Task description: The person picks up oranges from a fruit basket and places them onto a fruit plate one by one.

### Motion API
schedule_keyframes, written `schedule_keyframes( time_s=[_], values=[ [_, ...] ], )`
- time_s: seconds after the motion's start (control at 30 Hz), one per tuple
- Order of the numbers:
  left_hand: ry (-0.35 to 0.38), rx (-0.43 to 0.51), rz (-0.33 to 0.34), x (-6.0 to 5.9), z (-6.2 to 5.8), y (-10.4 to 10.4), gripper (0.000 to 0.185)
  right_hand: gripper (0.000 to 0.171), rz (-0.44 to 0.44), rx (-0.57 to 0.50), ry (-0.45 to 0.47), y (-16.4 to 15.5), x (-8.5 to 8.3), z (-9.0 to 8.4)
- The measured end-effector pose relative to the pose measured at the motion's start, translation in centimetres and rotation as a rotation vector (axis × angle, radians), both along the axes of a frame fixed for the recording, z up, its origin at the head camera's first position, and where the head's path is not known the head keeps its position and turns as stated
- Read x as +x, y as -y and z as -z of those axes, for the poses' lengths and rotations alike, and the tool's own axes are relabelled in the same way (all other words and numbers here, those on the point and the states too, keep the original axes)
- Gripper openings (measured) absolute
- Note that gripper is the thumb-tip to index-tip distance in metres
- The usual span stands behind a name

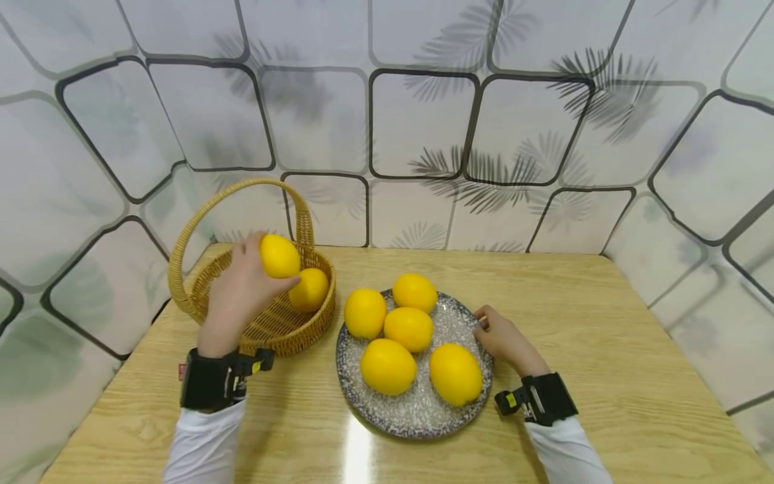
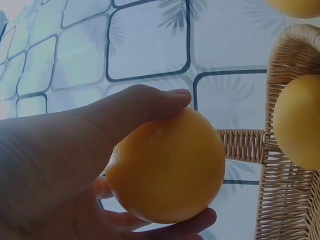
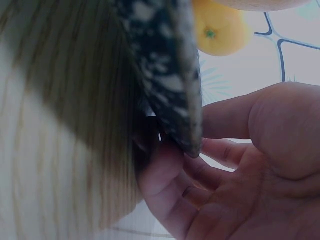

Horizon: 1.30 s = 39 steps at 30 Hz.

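Note:
My left hand (image 1: pixel 242 286) holds a yellow citrus fruit (image 1: pixel 279 256) over the wicker basket (image 1: pixel 320 329), its thumb on one side and fingers curled round the other. This fruit (image 2: pixel 167 167) fills the middle of the left wrist view. Another yellow citrus fruit (image 1: pixel 309 290) lies in the basket on its right side. My right hand (image 1: pixel 504 339) grips the right rim of a speckled grey plate (image 1: pixel 417 417). In the right wrist view the plate's rim (image 3: pixel 172 85) sits between thumb and fingers, with some fingertips hidden beneath it. Several yellow citrus fruits (image 1: pixel 388 366) lie on the plate.
A tall arched handle (image 1: pixel 205 208) rises over the basket. Basket and plate stand side by side on a light wooden table (image 1: pixel 611 376). A patterned wall covering (image 1: pixel 423 128) closes off the back and both sides.

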<state>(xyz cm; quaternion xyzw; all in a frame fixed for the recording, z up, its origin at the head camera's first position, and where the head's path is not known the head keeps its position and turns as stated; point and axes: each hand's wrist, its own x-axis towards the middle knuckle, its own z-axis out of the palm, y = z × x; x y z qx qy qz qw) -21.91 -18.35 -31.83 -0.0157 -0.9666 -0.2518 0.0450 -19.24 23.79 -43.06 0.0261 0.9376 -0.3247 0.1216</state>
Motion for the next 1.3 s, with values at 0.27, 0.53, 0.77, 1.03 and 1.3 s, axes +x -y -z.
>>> schedule_keyframes(
  time_s=[0.27,0.53,0.77,1.03,1.3],
  values=[
    [-0.003,-0.001,0.020,0.1,-0.2,-0.5,0.102,0.037,0.001,0.001,-0.008,0.0,0.0,0.0],
    [0.006,-0.005,0.033,0.2,-0.5,-0.9,0.103,0.037,0.003,-0.001,-0.010,0.0,0.1,0.0],
    [0.012,-0.003,0.045,0.4,-0.5,-1.5,0.102,0.038,0.000,-0.006,-0.010,0.1,0.2,-0.1],
    [0.005,-0.011,0.064,0.4,-0.3,-2.1,0.100,0.037,-0.002,-0.003,-0.009,0.0,0.1,0.0],
    [0.007,-0.018,0.067,0.3,-0.1,-2.4,0.099,0.037,0.003,-0.010,0.000,0.1,0.2,-0.1]
  ],
)
